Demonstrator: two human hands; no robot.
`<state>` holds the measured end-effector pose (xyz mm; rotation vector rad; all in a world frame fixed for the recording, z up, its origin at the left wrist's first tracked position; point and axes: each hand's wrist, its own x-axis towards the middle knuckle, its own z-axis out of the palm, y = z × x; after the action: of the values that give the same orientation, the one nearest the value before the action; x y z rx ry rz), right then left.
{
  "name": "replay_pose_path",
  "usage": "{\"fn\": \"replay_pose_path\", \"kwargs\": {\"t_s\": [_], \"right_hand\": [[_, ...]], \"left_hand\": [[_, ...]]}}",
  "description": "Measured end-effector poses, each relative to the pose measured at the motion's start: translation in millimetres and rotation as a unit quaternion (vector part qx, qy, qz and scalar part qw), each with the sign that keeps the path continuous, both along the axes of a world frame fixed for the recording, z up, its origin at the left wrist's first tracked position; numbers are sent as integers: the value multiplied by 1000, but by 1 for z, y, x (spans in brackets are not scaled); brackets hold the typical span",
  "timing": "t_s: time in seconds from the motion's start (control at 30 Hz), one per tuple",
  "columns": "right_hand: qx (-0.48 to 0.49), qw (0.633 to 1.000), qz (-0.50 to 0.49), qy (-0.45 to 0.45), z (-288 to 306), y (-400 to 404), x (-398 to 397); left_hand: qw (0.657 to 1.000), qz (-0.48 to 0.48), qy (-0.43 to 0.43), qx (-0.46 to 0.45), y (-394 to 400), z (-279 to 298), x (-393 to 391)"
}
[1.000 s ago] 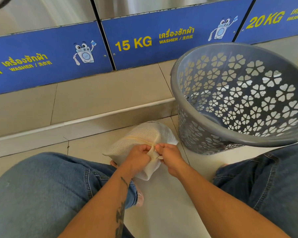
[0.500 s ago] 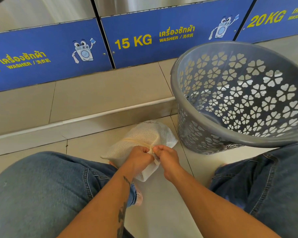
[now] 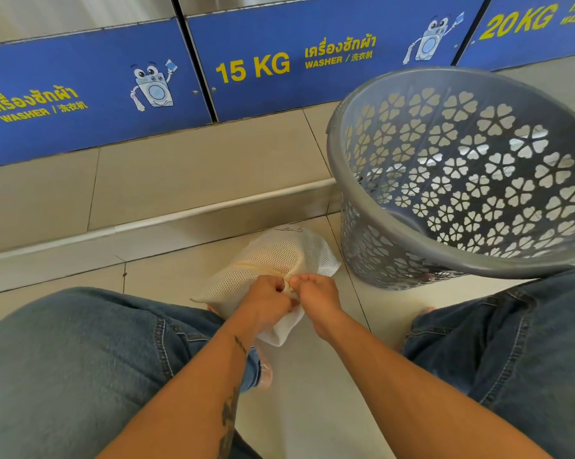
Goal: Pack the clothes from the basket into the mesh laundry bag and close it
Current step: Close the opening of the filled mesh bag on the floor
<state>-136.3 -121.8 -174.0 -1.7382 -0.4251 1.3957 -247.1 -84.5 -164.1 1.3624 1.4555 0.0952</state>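
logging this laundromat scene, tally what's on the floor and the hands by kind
mesh laundry bag: 1
grey basket: 1
hands: 2, left hand and right hand, both pinching the bag's closure
total: 4

Blue jeans (image 3: 81, 366); bare forearms; left forearm tattoo (image 3: 228, 415).

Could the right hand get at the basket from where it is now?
Probably yes. The basket stands just right of the bag, with only bare floor between it and the right hand. But that hand is pinching the bag alongside the left hand, so must let go first.
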Motion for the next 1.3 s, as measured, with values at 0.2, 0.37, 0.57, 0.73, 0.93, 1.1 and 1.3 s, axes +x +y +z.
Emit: {"fn": "replay_pose_path", "kwargs": {"t_s": [0.2,0.37,0.57,0.73,0.93,1.1,1.3], "right_hand": [[20,997,50,-48,-7,-4,4],[46,991,108,-62,-11,-12,7],[97,971,155,-154,-11,-17,13],[107,958,195,-183,-9,-20,21],[104,945,245,-190,-5,-15,24],[105,949,235,-181,-7,-16,23],[111,950,233,-177,-5,-17,19]], "left_hand": [[994,44,-50,-84,2,-2,-4],[965,167,-106,-175,2,-2,-9],[977,141,-76,-140,1,-7,-9],[999,52,-3,16,-3,-4,-8],[993,14,48,106,-6,-5,-5],[993,5,59,103,-7,-5,-4],[996,34,32,81,-8,-2,-5]]}}
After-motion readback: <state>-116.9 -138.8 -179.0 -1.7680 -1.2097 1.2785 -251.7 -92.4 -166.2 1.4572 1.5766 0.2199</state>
